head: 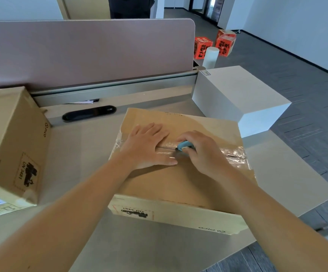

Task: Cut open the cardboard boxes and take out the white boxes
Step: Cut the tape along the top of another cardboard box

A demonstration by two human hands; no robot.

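Note:
A flat cardboard box [180,185] lies in the middle of the desk, its top seam covered with clear tape. My left hand [147,146] presses flat on the lid, fingers straight, just left of the seam's middle. My right hand [200,152] grips a small light-blue cutter [185,145] whose tip touches the taped seam next to my left fingertips. A white box [237,97] stands at the desk's far right. A second cardboard box [12,146] stands at the left edge.
A pink partition screen [88,52] and a metal cable channel [112,91] close off the desk's back. A black oval grommet [89,113] sits behind the box. Red boxes [202,47] and a white cylinder [210,57] stand on the floor beyond. The desk edge drops off at the right.

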